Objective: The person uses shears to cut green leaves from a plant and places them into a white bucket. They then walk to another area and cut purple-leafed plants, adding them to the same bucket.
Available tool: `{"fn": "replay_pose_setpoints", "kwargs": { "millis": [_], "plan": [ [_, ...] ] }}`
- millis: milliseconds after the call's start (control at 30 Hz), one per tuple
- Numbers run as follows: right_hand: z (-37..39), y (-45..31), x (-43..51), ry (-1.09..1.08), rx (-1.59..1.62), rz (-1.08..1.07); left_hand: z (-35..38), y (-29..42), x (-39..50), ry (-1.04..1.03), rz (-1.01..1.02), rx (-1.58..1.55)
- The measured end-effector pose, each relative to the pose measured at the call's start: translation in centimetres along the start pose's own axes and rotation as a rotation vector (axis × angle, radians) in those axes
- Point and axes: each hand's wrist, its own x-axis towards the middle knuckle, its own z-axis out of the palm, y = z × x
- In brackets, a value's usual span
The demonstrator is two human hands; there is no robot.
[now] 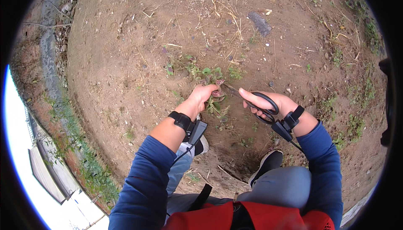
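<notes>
My left hand [201, 96] grips the stems of a leafy plant [216, 105] with green and reddish-purple leaves, low over bare soil. In my right hand [263, 101] is a pair of scissors [267, 116] with black loop handles; my thumb lies along the top. Their blades point left, and the tips reach the plant's leaves just beside my left fingers. Whether the blades are apart or together I cannot tell. More of the low plant growth [192, 67] spreads over the ground just beyond my left hand.
A flat grey stone-like piece [259, 24] lies on the soil [126, 56] ahead, among dry straw [233, 19]. My shoes [267, 165] flank a dark hollow [242, 163]. Green weeds [354, 126] grow at right. A row of stones [63, 41] edges a grey strip [50, 47] at left.
</notes>
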Motion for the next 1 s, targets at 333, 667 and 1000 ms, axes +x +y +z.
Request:
{"fn": "replay_pose_setpoints", "kwargs": {
  "millis": [333,667,1000],
  "plan": [
    [0.8,-0.1,-1.0,-0.039,0.207,-0.151,-2.8,0.3,-4.4,0.268,0.763,1.274],
    [2.5,-4.2,0.2,-0.279,0.28,-0.104,-10.3,11.8,-1.5,0.295,0.41,1.941],
    [6.6,-8.5,8.9,-0.194,0.354,-0.055,-16.0,9.9,-0.9,0.195,0.321,0.41]
  ]
}}
